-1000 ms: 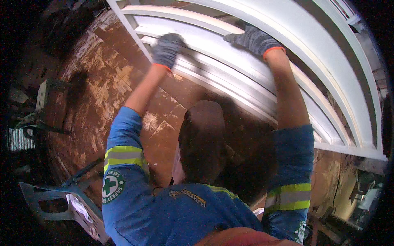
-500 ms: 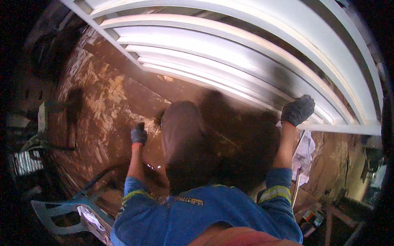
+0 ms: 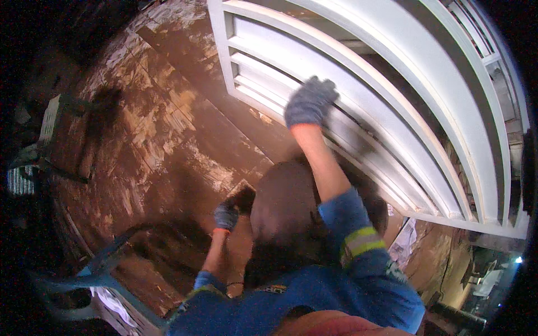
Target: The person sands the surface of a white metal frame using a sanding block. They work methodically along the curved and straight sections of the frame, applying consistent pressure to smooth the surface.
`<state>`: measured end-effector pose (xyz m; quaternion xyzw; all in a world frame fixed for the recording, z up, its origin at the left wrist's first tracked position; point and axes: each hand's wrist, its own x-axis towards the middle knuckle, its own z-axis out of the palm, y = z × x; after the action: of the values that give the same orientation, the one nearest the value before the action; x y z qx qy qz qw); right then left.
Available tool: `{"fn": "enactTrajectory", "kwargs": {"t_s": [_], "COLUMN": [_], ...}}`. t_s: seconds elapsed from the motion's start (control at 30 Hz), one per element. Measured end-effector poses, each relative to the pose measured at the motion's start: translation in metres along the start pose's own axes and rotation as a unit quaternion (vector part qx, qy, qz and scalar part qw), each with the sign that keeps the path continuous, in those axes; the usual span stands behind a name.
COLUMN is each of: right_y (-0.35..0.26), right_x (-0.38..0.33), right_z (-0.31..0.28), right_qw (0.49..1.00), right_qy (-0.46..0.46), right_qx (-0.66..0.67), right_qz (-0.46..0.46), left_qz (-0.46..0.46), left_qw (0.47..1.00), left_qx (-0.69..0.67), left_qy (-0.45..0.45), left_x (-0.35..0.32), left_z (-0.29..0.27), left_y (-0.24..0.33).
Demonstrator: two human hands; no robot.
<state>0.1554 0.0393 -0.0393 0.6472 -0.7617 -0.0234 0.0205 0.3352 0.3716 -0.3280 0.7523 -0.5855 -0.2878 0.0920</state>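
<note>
Head view, looking down a wall. Right hand (image 3: 310, 102), in a grey glove, is raised and pressed flat against the white slats of the louvre frame (image 3: 358, 73); fingers are spread over a slat, not curled round it, so I log it as loose on the surface rather than gripping. Some motion blur at the fingertips.

Left hand (image 3: 226, 215), also gloved, sits low against the brown wall (image 3: 168, 129), just beside the dark shadow of the head. It looks half curled; I cannot tell whether it holds anything, since the shadow covers the fingers.

Frame occupies the upper right of the view, set against the wall, its lower rail running down toward the right. The wall shows patchy, scraped paint. A blue plastic chair (image 3: 84, 280) stands at lower left, well apart from both hands. Blue sleeves with reflective bands at the bottom edge.
</note>
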Motion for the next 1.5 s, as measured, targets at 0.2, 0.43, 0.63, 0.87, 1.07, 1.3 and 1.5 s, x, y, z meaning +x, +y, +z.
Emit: {"fn": "enactTrajectory", "kwargs": {"t_s": [0.2, 0.43, 0.63, 0.87, 1.07, 1.3, 1.5], "right_y": [-0.144, -0.195, -0.168, -0.119, 0.072, 0.308, 0.413], "right_x": [0.067, 0.051, 0.080, 0.067, -0.028, -0.065, -0.043], "right_z": [0.043, 0.015, 0.035, -0.047, -0.048, -0.141, -0.236], "right_qw": [0.950, 0.929, 0.910, 0.685, 0.849, 0.880, 0.860], "right_qy": [0.255, 0.242, 0.251, 0.135, 0.130, 0.420, 0.471], "right_qx": [-0.006, 0.079, 0.048, 0.161, 0.183, -0.109, -0.174], "right_qz": [-0.179, -0.267, -0.327, -0.698, -0.478, -0.194, -0.095], "left_qz": [0.022, -0.017, 0.059, 0.308, 0.519, 0.463, 0.550], "left_qw": [0.990, 0.995, 0.907, 0.893, 0.752, 0.802, 0.775], "left_qx": [-0.137, -0.096, -0.387, -0.251, 0.096, 0.157, 0.059], "left_qy": [0.035, 0.028, 0.158, 0.213, 0.394, 0.342, 0.306], "left_x": [-0.054, -0.096, 0.016, 0.119, 0.207, 0.242, 0.137], "left_z": [0.044, 0.051, -0.105, -0.334, -0.405, -0.339, -0.197], "left_y": [-0.024, -0.093, -0.007, 0.165, 0.290, 0.359, 0.516]}}
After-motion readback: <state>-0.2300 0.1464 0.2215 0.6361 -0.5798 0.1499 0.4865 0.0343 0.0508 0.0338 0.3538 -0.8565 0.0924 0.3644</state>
